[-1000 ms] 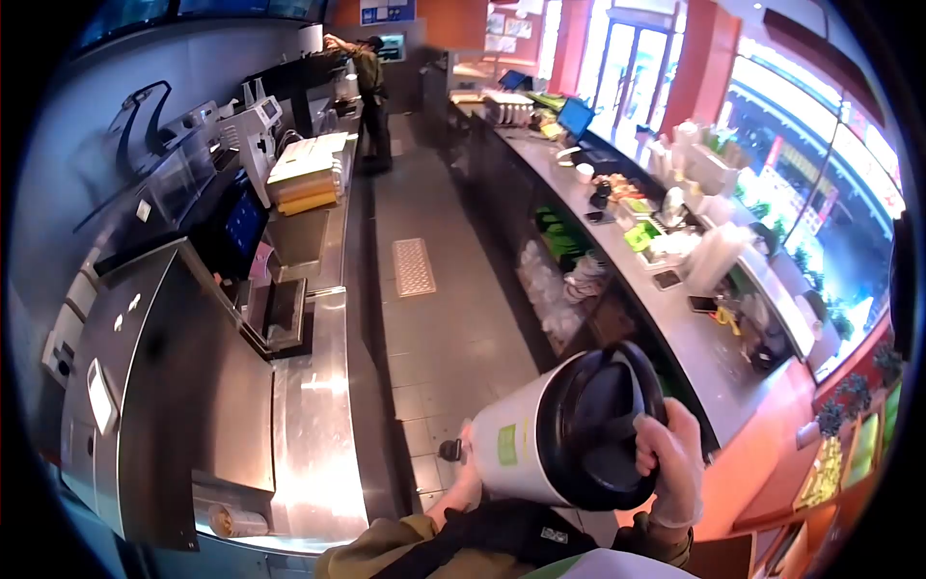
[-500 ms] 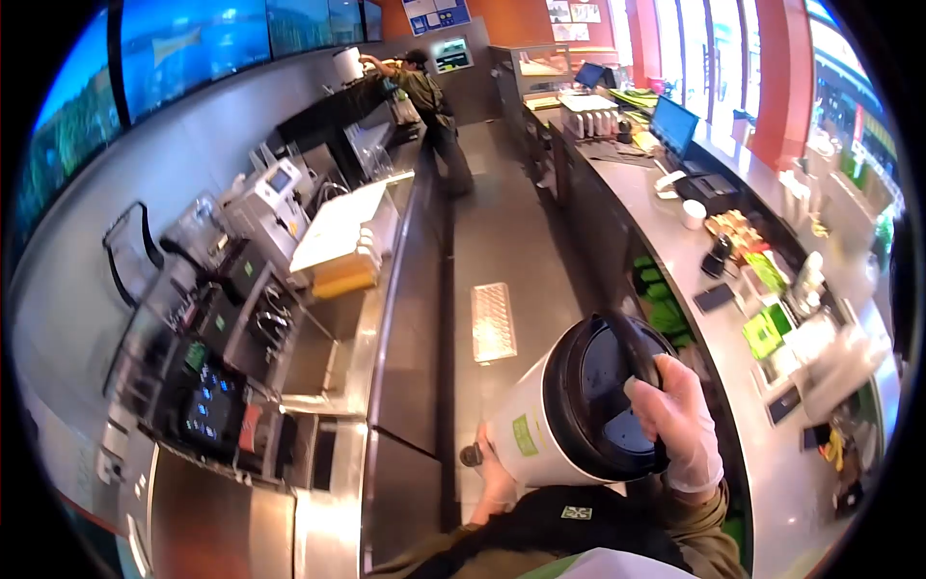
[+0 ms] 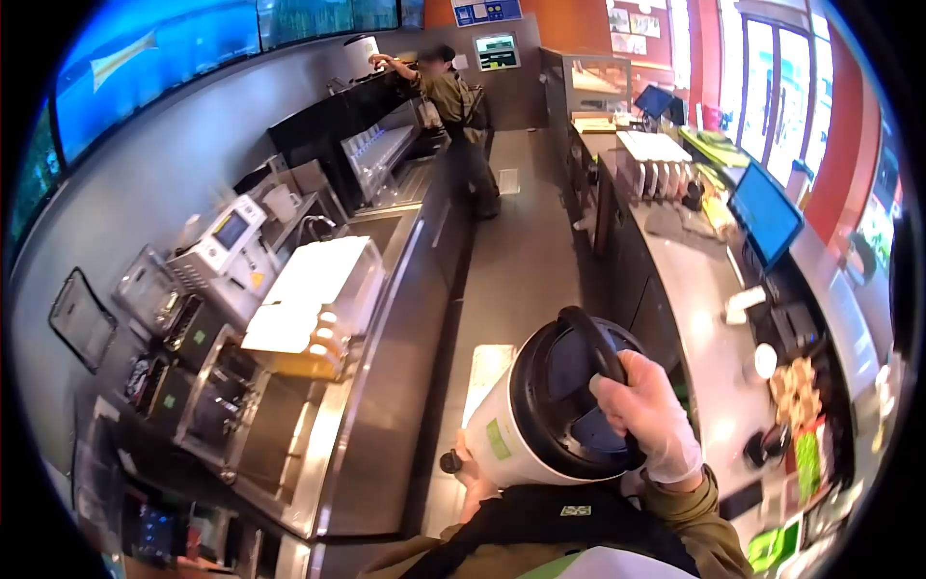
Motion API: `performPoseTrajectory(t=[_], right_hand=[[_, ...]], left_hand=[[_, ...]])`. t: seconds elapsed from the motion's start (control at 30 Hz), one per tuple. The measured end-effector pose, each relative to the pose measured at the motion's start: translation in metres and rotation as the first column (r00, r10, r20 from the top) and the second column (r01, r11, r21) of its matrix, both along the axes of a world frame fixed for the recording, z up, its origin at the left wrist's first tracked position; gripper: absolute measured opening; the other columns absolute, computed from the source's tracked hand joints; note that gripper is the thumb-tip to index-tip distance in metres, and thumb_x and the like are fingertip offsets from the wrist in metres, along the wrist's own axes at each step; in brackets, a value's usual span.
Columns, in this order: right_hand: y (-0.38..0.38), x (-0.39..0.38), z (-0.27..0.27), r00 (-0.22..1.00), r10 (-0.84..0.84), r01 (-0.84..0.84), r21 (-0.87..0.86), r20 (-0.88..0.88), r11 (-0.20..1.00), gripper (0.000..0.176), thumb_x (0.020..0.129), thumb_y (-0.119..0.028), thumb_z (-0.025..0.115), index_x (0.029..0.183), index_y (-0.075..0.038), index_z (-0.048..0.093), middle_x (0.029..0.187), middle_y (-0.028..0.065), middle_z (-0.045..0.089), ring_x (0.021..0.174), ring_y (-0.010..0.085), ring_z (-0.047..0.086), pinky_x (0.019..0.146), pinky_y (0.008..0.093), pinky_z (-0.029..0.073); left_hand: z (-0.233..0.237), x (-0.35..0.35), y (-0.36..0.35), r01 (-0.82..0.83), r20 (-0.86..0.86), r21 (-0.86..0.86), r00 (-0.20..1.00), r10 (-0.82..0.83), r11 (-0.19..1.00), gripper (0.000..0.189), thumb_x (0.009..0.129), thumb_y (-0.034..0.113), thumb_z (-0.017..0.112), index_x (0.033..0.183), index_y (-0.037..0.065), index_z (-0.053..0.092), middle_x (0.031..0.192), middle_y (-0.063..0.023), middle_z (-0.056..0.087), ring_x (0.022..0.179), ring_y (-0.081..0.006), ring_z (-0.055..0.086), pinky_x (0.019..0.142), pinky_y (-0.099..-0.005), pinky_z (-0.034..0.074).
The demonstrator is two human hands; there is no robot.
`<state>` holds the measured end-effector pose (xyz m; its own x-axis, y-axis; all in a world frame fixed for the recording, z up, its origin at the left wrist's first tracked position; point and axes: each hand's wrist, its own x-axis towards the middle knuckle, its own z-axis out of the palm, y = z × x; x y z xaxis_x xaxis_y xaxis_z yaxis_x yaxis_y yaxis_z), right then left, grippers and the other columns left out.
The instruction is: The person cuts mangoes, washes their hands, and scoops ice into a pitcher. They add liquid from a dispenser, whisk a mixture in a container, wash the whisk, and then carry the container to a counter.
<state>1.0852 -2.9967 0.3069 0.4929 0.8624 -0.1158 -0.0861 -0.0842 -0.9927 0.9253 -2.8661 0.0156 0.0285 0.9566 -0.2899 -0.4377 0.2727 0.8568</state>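
A white insulated drink dispenser (image 3: 492, 439) with a green label hangs tilted in front of my body. Its black lid (image 3: 545, 386) carries a thick black handle. My right hand (image 3: 651, 415), in a thin clear glove, is closed round that handle. Against the lower left side of the dispenser, beside a small black spigot (image 3: 450, 462), my left hand (image 3: 472, 480) grips the body; part of its fingers are hidden behind it.
A narrow aisle (image 3: 526, 261) runs ahead, where a co-worker (image 3: 449, 106) stands reaching toward another white dispenser (image 3: 361, 50). On the left, a steel counter holds a sink and white-lidded bins (image 3: 309, 299). The right counter (image 3: 690, 309) carries a monitor (image 3: 767, 214), a cup and cartons.
I have moved forward along the aisle, so the counters and co-worker appear nearer. The dispenser stays in both hands and sits slightly further left in view.
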Motion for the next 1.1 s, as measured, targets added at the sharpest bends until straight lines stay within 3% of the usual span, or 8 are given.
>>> performPoseTrajectory(t=[0.23, 0.33, 0.5, 0.57, 0.77, 0.93, 1.03, 1.1], right_hand=[[0.128, 0.160, 0.020, 0.994, -0.105, 0.106, 0.019, -0.034, 0.994, 0.015, 0.082, -0.015, 0.056, 0.080, -0.003, 0.048, 0.060, -0.0044, 0.043, 0.051, 0.0024, 0.038, 0.046, 0.0184, 0.029], [0.194, 0.225, 0.020, 0.985, -0.168, 0.165, 0.079, 0.042, 0.983, 0.014, 0.077, -0.013, 0.052, 0.077, -0.001, 0.046, 0.057, -0.0021, 0.041, 0.045, 0.0035, 0.036, 0.040, 0.0185, 0.028], [0.301, 0.366, -0.001, 0.994, -0.097, 0.092, 0.089, 0.058, 0.992, 0.015, 0.081, -0.015, 0.055, 0.077, -0.003, 0.047, 0.058, -0.0033, 0.043, 0.050, 0.0029, 0.038, 0.044, 0.0192, 0.028], [0.353, 0.424, -0.004, 0.997, -0.026, 0.022, 0.054, 0.068, 0.998, 0.015, 0.083, -0.015, 0.056, 0.078, -0.003, 0.047, 0.059, -0.0040, 0.043, 0.051, 0.0024, 0.038, 0.045, 0.0196, 0.028], [0.534, 0.555, -0.003, 0.972, 0.228, -0.223, -0.088, 0.049, 0.971, 0.012, 0.085, -0.013, 0.055, 0.080, -0.004, 0.050, 0.060, -0.0066, 0.043, 0.050, -0.0004, 0.036, 0.043, 0.0176, 0.025], [0.629, 0.624, -0.029, 0.930, 0.229, -0.292, 0.200, 0.288, 0.935, 0.020, 0.084, -0.016, 0.058, 0.086, 0.003, 0.053, 0.061, 0.0038, 0.051, 0.057, 0.0127, 0.047, 0.051, 0.0302, 0.039], [0.663, 0.664, -0.056, 0.932, 0.121, -0.172, 0.122, 0.342, 0.978, 0.024, 0.084, -0.019, 0.058, 0.088, 0.004, 0.054, 0.063, 0.0118, 0.052, 0.059, 0.0198, 0.050, 0.056, 0.0345, 0.041], [0.667, 0.681, -0.061, 0.971, -0.011, -0.026, 0.149, 0.238, 0.989, 0.023, 0.077, -0.014, 0.056, 0.085, 0.008, 0.054, 0.076, 0.0281, 0.058, 0.076, 0.0415, 0.060, 0.065, 0.0439, 0.046]], left_hand=[[0.070, 0.172, 0.139, 0.182, 0.211, -0.169, 0.967, -0.144, 0.969, 0.035, 0.090, 0.037, 0.042, 0.093, 0.008, 0.060, 0.081, -0.0036, 0.059, 0.080, -0.0170, 0.058, 0.071, -0.0300, 0.047], [-0.009, 0.236, 0.214, 0.214, -0.079, 0.189, 0.976, -0.203, 0.958, 0.033, 0.091, 0.037, 0.042, 0.100, 0.008, 0.058, 0.088, -0.0035, 0.059, 0.083, -0.0155, 0.057, 0.073, -0.0302, 0.047], [-0.055, 0.363, 0.317, 0.295, -0.635, 0.600, 0.741, 0.218, 0.744, 0.035, 0.089, 0.037, 0.045, 0.094, 0.004, 0.055, 0.083, -0.0027, 0.057, 0.079, -0.0160, 0.055, 0.069, -0.0300, 0.044], [-0.013, 0.426, 0.338, -0.085, -0.232, 0.289, 0.960, 0.156, 0.954, 0.032, 0.091, 0.031, 0.045, 0.096, 0.001, 0.057, 0.083, -0.0035, 0.058, 0.078, -0.0160, 0.055, 0.070, -0.0301, 0.044], [-0.025, 0.519, 0.467, -0.253, -0.263, 0.127, 0.924, 0.278, 0.959, 0.031, 0.091, 0.028, 0.045, 0.105, 0.005, 0.058, 0.093, -0.0068, 0.060, 0.085, -0.0170, 0.057, 0.077, -0.0296, 0.044], [-0.027, 0.561, 0.560, -0.022, -0.792, 0.440, 0.460, 0.400, 0.898, 0.027, 0.089, 0.024, 0.049, 0.108, 0.007, 0.057, 0.100, -0.0104, 0.060, 0.090, -0.0216, 0.058, 0.081, -0.0321, 0.045], [-0.024, 0.613, 0.634, 0.187, -0.769, 0.434, 0.586, 0.255, 0.881, 0.027, 0.089, 0.024, 0.049, 0.109, 0.007, 0.056, 0.100, -0.0100, 0.060, 0.090, -0.0210, 0.057, 0.081, -0.0318, 0.045], [-0.015, 0.638, 0.662, 0.252, -0.683, 0.349, 0.728, 0.061, 0.903, 0.028, 0.089, 0.025, 0.049, 0.109, 0.007, 0.056, 0.100, -0.0095, 0.059, 0.091, -0.0203, 0.056, 0.082, -0.0315, 0.045]])
